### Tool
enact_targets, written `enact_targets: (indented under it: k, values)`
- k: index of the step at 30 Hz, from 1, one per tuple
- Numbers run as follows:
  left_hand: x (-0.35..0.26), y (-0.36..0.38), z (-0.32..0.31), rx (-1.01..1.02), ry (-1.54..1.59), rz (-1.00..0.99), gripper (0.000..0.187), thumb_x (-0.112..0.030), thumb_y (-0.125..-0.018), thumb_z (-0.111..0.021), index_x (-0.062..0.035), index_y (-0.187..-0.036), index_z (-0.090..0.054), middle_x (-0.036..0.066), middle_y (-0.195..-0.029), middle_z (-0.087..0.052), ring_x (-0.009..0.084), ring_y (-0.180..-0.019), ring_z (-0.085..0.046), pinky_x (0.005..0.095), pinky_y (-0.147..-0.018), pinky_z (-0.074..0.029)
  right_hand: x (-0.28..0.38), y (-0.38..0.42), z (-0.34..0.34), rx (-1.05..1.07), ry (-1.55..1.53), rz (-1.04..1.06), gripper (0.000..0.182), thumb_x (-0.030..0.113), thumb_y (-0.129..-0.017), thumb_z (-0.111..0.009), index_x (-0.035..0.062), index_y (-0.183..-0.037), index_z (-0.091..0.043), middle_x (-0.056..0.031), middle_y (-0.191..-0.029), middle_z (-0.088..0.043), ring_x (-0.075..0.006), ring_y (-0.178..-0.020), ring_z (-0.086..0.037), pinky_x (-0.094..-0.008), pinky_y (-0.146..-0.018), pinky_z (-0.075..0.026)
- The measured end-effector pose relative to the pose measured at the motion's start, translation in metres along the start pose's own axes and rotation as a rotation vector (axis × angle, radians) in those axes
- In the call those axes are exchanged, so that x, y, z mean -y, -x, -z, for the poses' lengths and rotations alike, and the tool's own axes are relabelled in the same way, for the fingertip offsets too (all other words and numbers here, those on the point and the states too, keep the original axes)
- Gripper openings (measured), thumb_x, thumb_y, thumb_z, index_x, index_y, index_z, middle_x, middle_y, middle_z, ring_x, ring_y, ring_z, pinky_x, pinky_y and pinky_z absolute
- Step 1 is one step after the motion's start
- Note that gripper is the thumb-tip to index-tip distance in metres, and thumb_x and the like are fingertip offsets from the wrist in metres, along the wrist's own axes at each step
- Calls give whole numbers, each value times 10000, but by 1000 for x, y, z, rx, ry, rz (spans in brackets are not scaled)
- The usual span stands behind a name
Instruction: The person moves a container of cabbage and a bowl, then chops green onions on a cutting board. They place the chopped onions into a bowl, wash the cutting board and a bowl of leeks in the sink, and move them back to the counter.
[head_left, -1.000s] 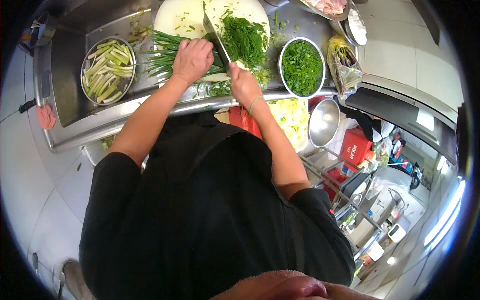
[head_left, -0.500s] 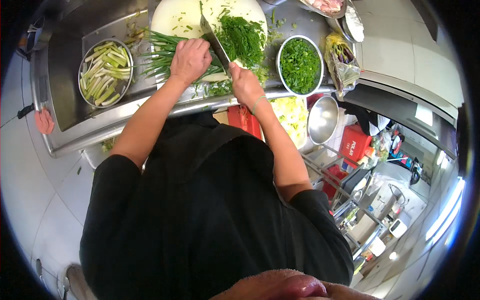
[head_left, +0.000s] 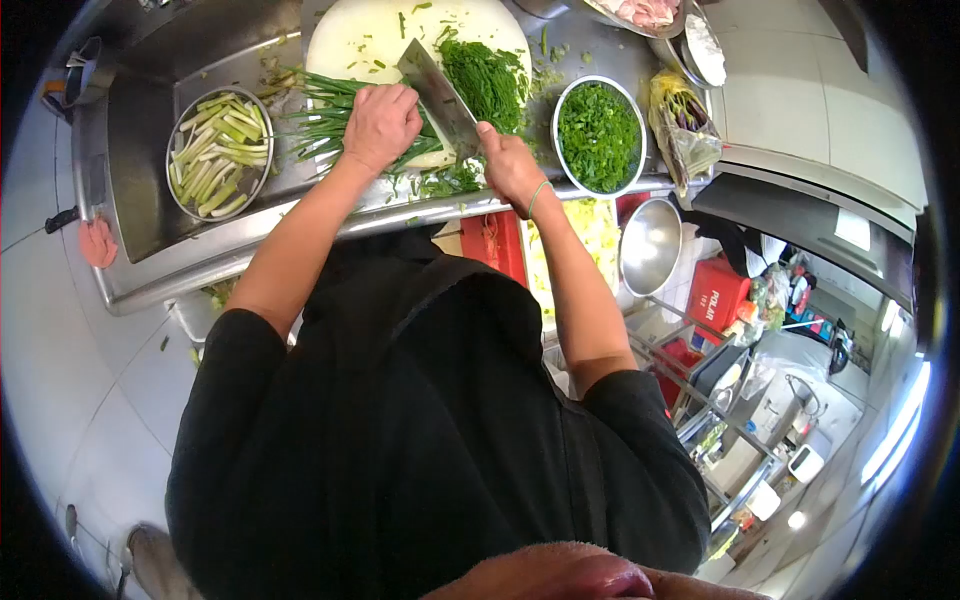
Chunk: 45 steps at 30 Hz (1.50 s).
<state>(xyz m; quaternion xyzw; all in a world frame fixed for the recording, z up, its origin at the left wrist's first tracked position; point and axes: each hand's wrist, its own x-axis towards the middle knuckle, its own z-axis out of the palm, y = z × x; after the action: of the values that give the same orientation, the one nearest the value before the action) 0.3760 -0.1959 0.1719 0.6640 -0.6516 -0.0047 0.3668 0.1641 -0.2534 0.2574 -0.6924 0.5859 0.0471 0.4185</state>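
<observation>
My left hand (head_left: 383,124) is closed over a bunch of scallions (head_left: 335,112), pressing it on the round white cutting board (head_left: 350,40). The long green leaves stick out to the left of the hand. In my right hand (head_left: 512,165) is the handle of a cleaver (head_left: 438,95), its broad blade tilted so that its flat side shows. That blade stands just right of my left fingers, between the bunch and a heap of chopped scallion greens (head_left: 484,85). Loose cut pieces lie below the blade, near the counter's front edge.
Left, in the sink (head_left: 140,130), a round bowl (head_left: 268,150) holds pale scallion stalks (head_left: 220,155). At right stand a bowl of chopped greens (head_left: 600,135) and a bagged vegetable (head_left: 683,120). Below the steel counter rail (head_left: 400,213) are a tray of pale cut vegetables (head_left: 590,235) and a metal bowl (head_left: 650,245).
My right hand with the cleaver has shifted slightly right and down, and the blade has turned from nearly edge-on to show its flat side. The left hand stays on the scallions.
</observation>
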Motion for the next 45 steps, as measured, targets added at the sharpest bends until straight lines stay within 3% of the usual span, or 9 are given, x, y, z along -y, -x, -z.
enact_targets:
  k: [4, 7, 11, 14, 21, 30, 34, 38, 45]
  values:
    - [0, -8, 8, 142, -4, 81, 124, -158, -874, -662, -61, -950, -662, 110, -944, -670, 298, -939, -645, 480, -985, -440, 11, 1, 20, -2, -250, -53, 702, 585, -1061, -384, -25, -773, -580, -108, -530, -536, -201, -409, -498, -382, -431, -418]
    - [1, -13, 23, 213, 93, 161, 272, -277, -928, -665, -47, -1073, -668, 143, -1063, -688, 334, -1042, -640, 556, -1094, -383, 20, 8, 33, 24, -338, -37, 691, 592, -1048, -416, -16, -767, -588, -108, -528, -535, -208, -400, -496, -379, -424, -413]
    - [-5, -13, 42, 318, -154, 136, 887, -594, -834, -722, 19, -1424, -472, 213, -1359, -562, 374, -1319, -496, 668, -1169, -260, 8, -28, 24, -381, 114, 479, 505, 512, -979, -565, 43, -1091, -715, -188, -777, -707, -302, -702, -688, -449, -723, -543]
    - [-25, -8, 61, 690, -386, 104, 1214, -627, -715, -805, 65, -1552, -261, 224, -1453, -460, 364, -1422, -387, 680, -1193, -210, 28, -36, 25, -311, 291, 296, 445, 391, -899, -680, 152, -1275, -698, -200, -1003, -738, -356, -987, -697, -467, -890, -529]
    - [-31, 13, 50, 645, -282, 114, 1043, -454, -776, -808, 94, -1511, -311, 210, -1375, -496, 347, -1325, -458, 651, -1205, -208, 41, -18, -8, -156, 629, 985, 843, 303, -772, -800, 110, -1510, -441, -212, -1548, -418, -385, -1437, -388, -517, -1139, -360]
    - [0, 23, 70, 570, -197, 45, 705, -167, -714, -766, -8, -1359, -531, 147, -1267, -573, 307, -1236, -528, 430, -1052, -381, 26, -51, -55, -78, 630, 968, 836, 390, -796, -796, 11, -1449, -440, -214, -1334, -520, -367, -1280, -480, -475, -1090, -365]
    - [29, -14, 70, 801, -149, 87, 727, -144, -740, -742, -4, -1410, -498, 178, -1348, -555, 326, -1310, -499, 528, -1128, -331, 38, -85, -56, -182, 647, 1016, 434, 300, -800, -774, 54, -1115, -604, -122, -1080, -596, -320, -1096, -549, -456, -962, -409]
    - [10, -19, 90, 641, -352, 105, 789, -211, -838, -712, 21, -1512, -373, 233, -1561, -386, 344, -1502, -307, 698, -1214, -133, 43, -83, -63, -235, 729, 945, 412, 281, -788, -776, 60, -1098, -617, -120, -1077, -596, -308, -1107, -548, -453, -982, -401]
    - [4, 39, 34, 387, -259, 20, 687, -280, -925, -608, 27, -1501, -394, 187, -1426, -508, 330, -1383, -437, 645, -1198, -211, 45, -72, -41, -85, 712, 1066, 626, 421, -858, -718, 33, -1317, -546, -179, -1250, -561, -348, -1274, -484, -548, -1127, -312]
